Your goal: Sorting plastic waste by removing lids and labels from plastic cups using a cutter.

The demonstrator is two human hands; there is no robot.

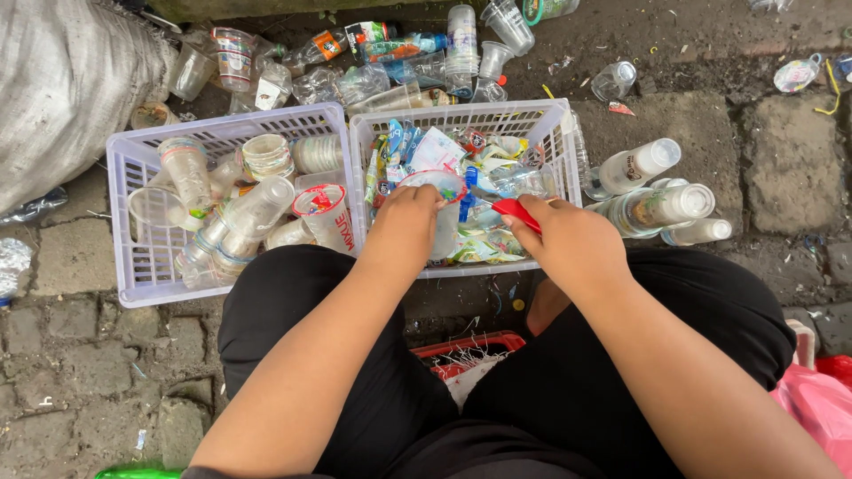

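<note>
Left of my grips sat a basket (pixel 133 266) of stacked cups, seemingly sorted apart. My left hand (pixel 406 217) closed its grip round a clear cup (pixel 441 208), steadying it over the scrap-filled basket (pixel 555 133). Just right, my right hand (pixel 568 238) pinched a red cutter (pixel 516 210) toward the cup's lid. Bottles (pixel 661 206) lay further right.

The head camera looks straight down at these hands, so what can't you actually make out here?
- Red tool: the right hand covers most of it, so its kind is unclear.
- Clear plastic cup: the left hand hides its near side.
- Red basket: mostly hidden between the legs.
- Grey sack: cut off by the left and top edges.
</note>
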